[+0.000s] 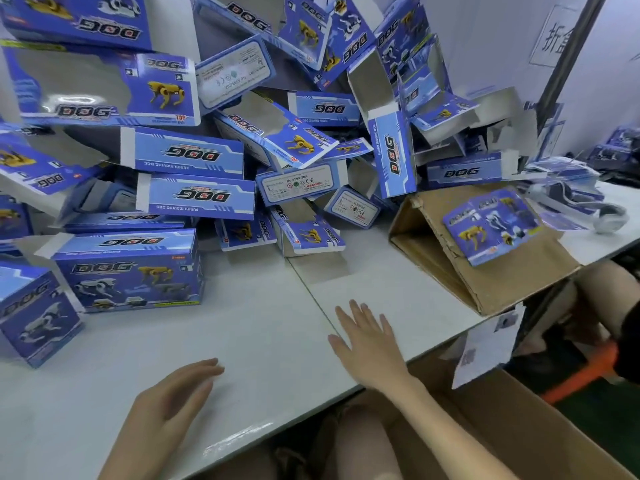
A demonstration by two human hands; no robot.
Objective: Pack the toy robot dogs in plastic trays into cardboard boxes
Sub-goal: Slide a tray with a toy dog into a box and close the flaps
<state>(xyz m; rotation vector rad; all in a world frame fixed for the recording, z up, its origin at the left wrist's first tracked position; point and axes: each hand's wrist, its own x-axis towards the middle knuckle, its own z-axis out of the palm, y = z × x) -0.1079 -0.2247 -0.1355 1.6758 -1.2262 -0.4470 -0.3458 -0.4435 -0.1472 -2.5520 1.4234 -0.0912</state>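
Both hands are over the white table [263,341] and hold nothing. The left hand [173,400], at 7 o'clock in the view, lies on its side with the fingers straight and close together, pointing to 2 o'clock. The right hand [367,344], at 5 o'clock, is palm down with the fingers straight and a little apart, pointing to 12 o'clock, just right of the table seam. Whether either palm touches the table cannot be told.

The boxes [194,154], blue and printed "DOG", lie in a loose pile from 9 to 1 o'clock. Many are open-ended and tilted against one another. One closed box [128,271] stands upright on the table at 9 o'clock, with a second [34,313] just beside it at the left edge.

At 3 o'clock a folded brown carton [491,292] lies on the table corner, with a blue printed card [491,226] flat on top of it. Past it, at 2 o'clock, lies a white toy [585,206]; it is too blurred to tell whether it is a dog in a tray.

Below the table edge at 5 o'clock a big carton [519,431] stands open.
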